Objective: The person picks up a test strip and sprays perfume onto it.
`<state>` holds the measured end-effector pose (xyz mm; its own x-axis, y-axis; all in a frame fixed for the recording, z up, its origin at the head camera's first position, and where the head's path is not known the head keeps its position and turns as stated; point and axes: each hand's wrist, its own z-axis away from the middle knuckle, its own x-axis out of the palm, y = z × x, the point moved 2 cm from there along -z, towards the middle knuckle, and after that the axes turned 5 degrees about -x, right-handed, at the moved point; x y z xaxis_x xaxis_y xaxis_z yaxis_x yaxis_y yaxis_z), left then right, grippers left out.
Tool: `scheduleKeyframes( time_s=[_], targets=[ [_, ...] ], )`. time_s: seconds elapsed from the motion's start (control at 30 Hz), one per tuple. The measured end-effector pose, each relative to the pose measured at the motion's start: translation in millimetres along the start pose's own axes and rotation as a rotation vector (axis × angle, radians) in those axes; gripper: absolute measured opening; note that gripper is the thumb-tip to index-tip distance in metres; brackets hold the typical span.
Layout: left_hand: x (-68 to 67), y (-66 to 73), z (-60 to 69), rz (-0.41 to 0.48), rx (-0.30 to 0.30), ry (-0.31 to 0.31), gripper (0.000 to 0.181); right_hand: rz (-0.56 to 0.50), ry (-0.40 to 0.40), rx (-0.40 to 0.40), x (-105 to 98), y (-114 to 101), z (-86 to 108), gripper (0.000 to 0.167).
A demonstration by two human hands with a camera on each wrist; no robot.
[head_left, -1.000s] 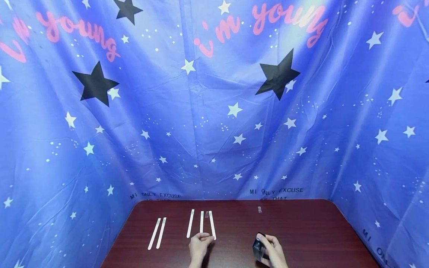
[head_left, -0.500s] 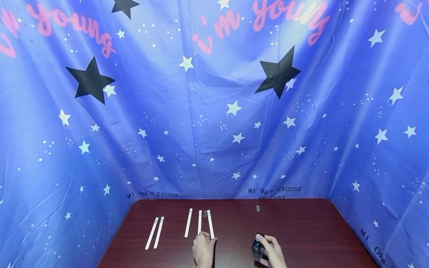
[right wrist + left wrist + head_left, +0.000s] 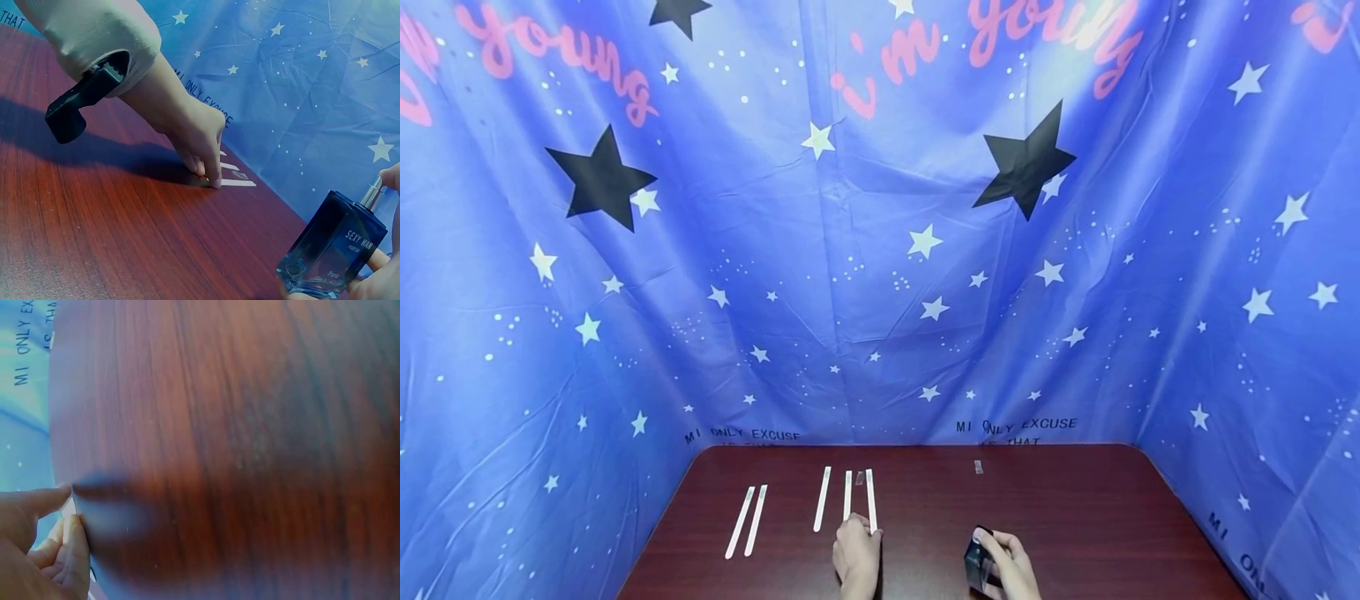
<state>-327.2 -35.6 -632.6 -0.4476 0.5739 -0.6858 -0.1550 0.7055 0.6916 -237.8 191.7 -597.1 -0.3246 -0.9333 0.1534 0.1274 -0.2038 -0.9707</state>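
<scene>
My left hand (image 3: 856, 558) pinches the near end of a white paper test strip (image 3: 870, 496), the rightmost of three in the middle group. In the left wrist view, thumb and fingertips (image 3: 75, 524) close around the strip's end, with a sliver of white between them. Beside it lie a second strip (image 3: 847, 492), its lower end hidden by the hand, and a third strip (image 3: 822, 500). My right hand (image 3: 1017, 571) grips a dark glass perfume bottle (image 3: 331, 247) labelled "SEXY MAN". A digit of that hand rests on the silver sprayer (image 3: 372, 192).
Two more white strips (image 3: 748, 521) lie to the left on the dark red wooden table (image 3: 1075, 500). A small clear piece (image 3: 860, 478) sits between two strips, another clear piece (image 3: 978, 467) at the far edge. A blue starry curtain (image 3: 880, 250) surrounds the table.
My left hand has shifted slightly right onto the rightmost strip's near end, and that strip now lies a little straighter. My right hand and the bottle have stayed nearly still.
</scene>
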Motion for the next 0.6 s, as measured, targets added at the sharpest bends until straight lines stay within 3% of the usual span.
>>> scheduleKeyframes(
  time_s=[0.17, 0.6],
  targets=[
    [1.0, 0.5, -0.6, -0.014, -0.008, 0.015, 0.024, 0.018, 0.013, -0.004, -0.1, 2.9, 1.5, 0.044],
    [-0.4, 0.3, -6.3, 0.034, -0.032, -0.038, 0.018, -0.004, -0.012, 0.004, -2.2, 6.9, -2.4, 0.039]
  ],
)
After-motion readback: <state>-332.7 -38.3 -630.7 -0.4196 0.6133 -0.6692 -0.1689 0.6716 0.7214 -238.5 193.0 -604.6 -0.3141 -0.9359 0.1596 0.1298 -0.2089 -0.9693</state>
